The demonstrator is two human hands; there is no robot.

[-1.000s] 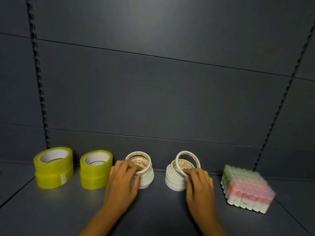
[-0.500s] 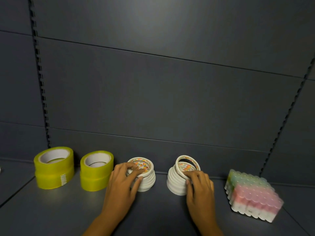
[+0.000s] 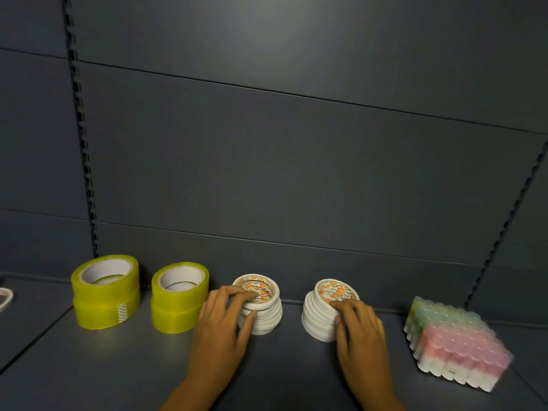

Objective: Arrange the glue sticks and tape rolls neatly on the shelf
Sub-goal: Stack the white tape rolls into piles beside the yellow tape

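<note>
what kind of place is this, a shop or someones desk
Most likely a shop display shelf: a dark metal shelf with slotted uprights in the back panel, and stock in groups, such as yellow tape rolls and a block of glue sticks.

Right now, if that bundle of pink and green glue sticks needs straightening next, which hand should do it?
Probably the right hand. It rests on the right white tape stack, next to the glue stick bundle. The left hand grips the left white stack and would have to cross over.

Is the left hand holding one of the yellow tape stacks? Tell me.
No, the left hand grips the left white tape stack, beside the yellow tape stack, which it does not touch.
</note>
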